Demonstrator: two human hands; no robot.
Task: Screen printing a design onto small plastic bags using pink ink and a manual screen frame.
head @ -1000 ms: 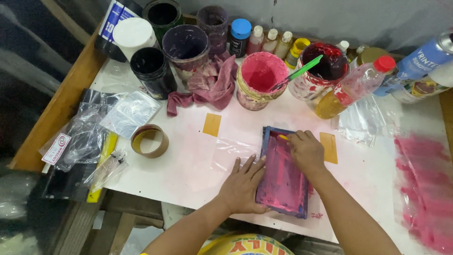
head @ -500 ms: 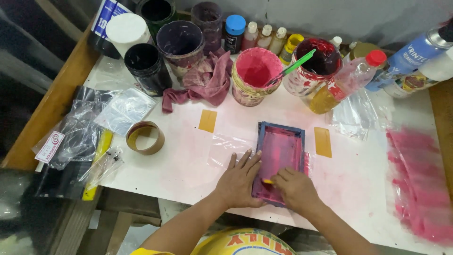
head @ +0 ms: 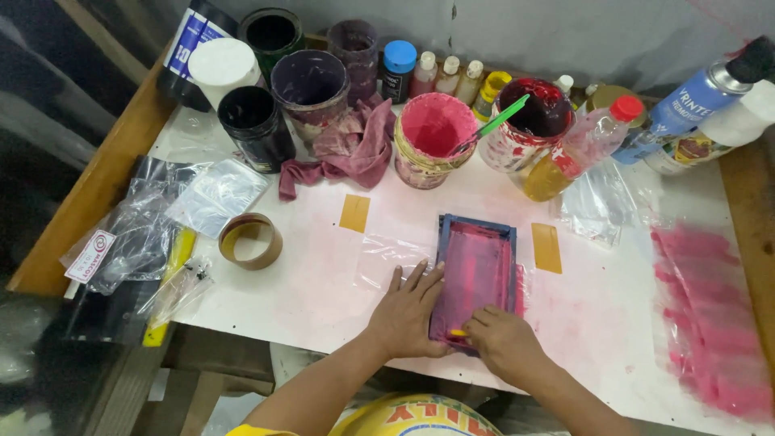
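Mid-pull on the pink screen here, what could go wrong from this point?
1. The left hand steadies only the near left edge of the screen frame; the frame might shift and smear the print.
2. The right hand is at the frame's near end, close to the table edge, so ink may get dragged off.
3. The full pink ink tub stands just behind the frame and might be knocked.

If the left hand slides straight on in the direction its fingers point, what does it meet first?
The left hand points up and slightly right along the blue frame's edge. Past the clear plastic sheet under it, it would probably reach the pink paint tub first.
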